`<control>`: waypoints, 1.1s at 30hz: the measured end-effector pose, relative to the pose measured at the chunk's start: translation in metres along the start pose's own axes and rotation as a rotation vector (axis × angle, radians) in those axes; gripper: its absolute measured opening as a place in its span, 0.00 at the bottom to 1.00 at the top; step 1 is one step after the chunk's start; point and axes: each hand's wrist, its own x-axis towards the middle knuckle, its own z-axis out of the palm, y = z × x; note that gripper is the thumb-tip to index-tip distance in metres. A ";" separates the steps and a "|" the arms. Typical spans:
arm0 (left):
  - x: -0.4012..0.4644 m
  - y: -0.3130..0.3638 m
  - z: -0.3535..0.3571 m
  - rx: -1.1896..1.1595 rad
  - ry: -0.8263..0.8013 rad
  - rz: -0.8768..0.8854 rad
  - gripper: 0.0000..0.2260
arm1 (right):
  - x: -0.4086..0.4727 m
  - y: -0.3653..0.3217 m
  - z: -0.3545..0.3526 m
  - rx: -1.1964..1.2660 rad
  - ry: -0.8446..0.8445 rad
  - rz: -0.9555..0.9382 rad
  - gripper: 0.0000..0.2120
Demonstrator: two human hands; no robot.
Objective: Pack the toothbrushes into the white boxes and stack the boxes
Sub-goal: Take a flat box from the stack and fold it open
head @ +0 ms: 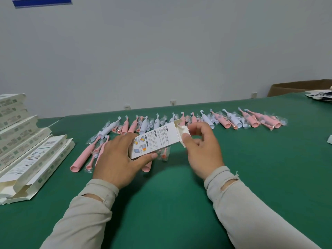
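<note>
My left hand [118, 159] grips the near end of a white printed box [158, 139], held just above the green table [170, 194]. My right hand [203, 150] pinches the flap at the box's open far end, thumb on the flap's edge. Several pink and pale blue toothbrushes [230, 119] in clear wrappers lie in a row across the table behind the box. More pink toothbrushes [80, 159] lie under and left of my left hand. I cannot tell what is inside the held box.
A stack of white boxes [27, 150] leans at the table's left edge, some with open ends. A brown carton [296, 87] stands beyond the far right corner, with printed papers [319, 95] beside it. A pale scrap [329, 139] lies at the right edge.
</note>
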 end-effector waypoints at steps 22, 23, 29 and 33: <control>0.004 -0.038 -0.007 0.022 0.415 -0.293 0.28 | -0.004 0.006 0.044 -0.938 -0.587 -0.382 0.31; 0.003 -0.038 -0.008 0.009 0.414 -0.300 0.29 | -0.004 0.004 0.051 -0.972 -0.621 -0.365 0.32; 0.003 -0.037 -0.010 -0.012 0.398 -0.297 0.30 | 0.000 0.005 0.064 -1.115 -0.698 -0.379 0.22; 0.004 -0.036 -0.010 -0.012 0.394 -0.288 0.31 | -0.001 0.004 0.063 -1.108 -0.709 -0.415 0.17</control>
